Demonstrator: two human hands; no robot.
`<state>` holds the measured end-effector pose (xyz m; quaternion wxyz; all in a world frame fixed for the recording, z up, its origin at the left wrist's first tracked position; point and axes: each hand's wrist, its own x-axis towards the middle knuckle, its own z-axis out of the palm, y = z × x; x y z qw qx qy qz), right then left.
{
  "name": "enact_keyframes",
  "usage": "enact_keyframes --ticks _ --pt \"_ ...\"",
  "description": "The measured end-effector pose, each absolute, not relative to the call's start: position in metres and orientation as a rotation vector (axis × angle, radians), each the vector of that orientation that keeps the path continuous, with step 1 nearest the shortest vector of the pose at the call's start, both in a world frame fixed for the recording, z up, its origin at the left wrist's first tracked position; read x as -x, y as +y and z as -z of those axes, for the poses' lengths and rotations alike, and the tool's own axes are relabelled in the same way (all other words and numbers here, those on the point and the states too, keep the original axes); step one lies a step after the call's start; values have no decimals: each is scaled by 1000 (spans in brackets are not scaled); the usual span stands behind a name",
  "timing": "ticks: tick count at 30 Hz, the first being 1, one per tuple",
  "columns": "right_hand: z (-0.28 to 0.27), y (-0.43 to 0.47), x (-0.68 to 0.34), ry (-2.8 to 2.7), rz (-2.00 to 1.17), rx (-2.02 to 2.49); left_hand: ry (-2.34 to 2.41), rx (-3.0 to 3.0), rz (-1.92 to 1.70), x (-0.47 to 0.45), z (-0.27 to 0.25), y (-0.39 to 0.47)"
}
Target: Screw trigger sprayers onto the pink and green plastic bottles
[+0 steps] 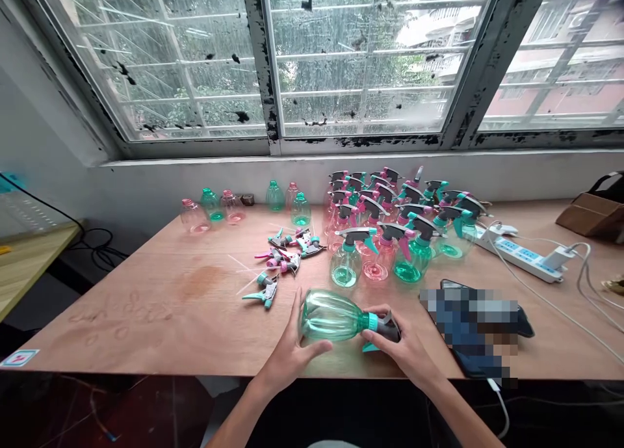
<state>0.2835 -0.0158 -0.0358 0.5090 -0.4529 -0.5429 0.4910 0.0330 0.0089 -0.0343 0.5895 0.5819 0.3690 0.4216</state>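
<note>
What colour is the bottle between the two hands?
The bottle is see-through green, best seen in the head view.

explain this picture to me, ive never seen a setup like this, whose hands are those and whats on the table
There is no robot here: a camera on a person's head looks forward and down at their own bare hands. The left hand cups the base of a green bottle held sideways, while the right hand holds its spray head. On the wooden table, loose spray heads lie left of centre, with bottles lacking heads behind them. Pink and green bottles with heads crowd together right of centre, near a white power strip.
</note>
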Motion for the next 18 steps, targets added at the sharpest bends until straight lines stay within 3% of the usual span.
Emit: enact_keyframes --ticks 18 --pt "39 -14 -285 -1245 -1316 1015 904 -1479 -917 -32 29 6"
